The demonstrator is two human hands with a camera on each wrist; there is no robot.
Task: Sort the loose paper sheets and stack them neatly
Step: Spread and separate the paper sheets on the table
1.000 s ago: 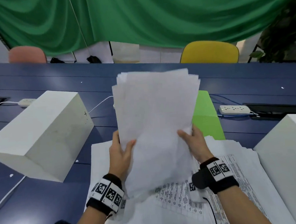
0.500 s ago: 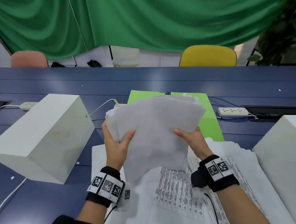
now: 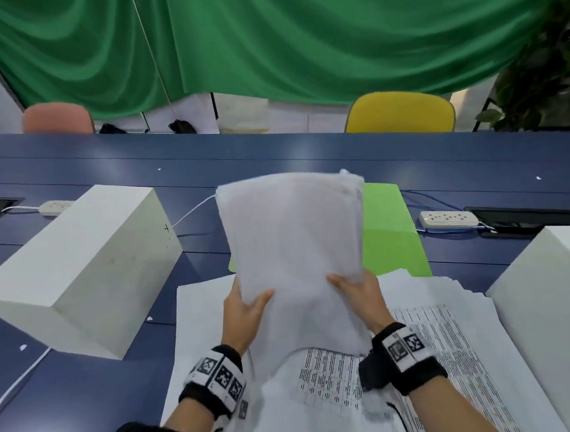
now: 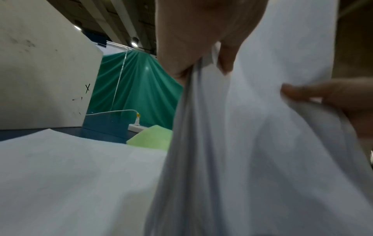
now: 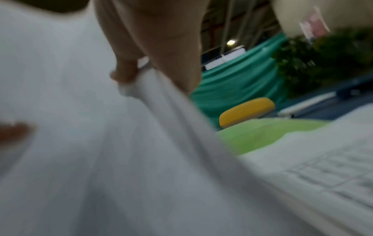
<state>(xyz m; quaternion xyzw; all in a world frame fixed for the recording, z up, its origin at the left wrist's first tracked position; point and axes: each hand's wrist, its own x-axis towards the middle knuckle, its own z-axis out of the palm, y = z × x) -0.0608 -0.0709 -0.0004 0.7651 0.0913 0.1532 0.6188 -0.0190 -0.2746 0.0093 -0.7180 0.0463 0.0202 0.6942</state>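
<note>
A thick bundle of white paper sheets (image 3: 296,248) is held up off the table, tilted away from me. My left hand (image 3: 246,311) grips its left edge, thumb on the near face. My right hand (image 3: 356,290) grips its right edge the same way. In the left wrist view the left hand's thumb (image 4: 228,52) pinches the bundle (image 4: 252,143), its edges fanned. The blurred right wrist view has the right hand's thumb (image 5: 125,71) pinching the bundle (image 5: 80,143). Under the hands, printed sheets (image 3: 454,339) lie spread loosely on the blue table (image 3: 87,398).
Green sheets (image 3: 389,228) lie just beyond the spread paper. A white box (image 3: 78,270) stands at the left and another white box (image 3: 559,298) at the right. Power strips (image 3: 449,218) and cables lie further back. Chairs stand behind the table.
The bundle dropped low half a second ago and is now raised and tilted up again, its top edges more even. Both hands kept their grip.
</note>
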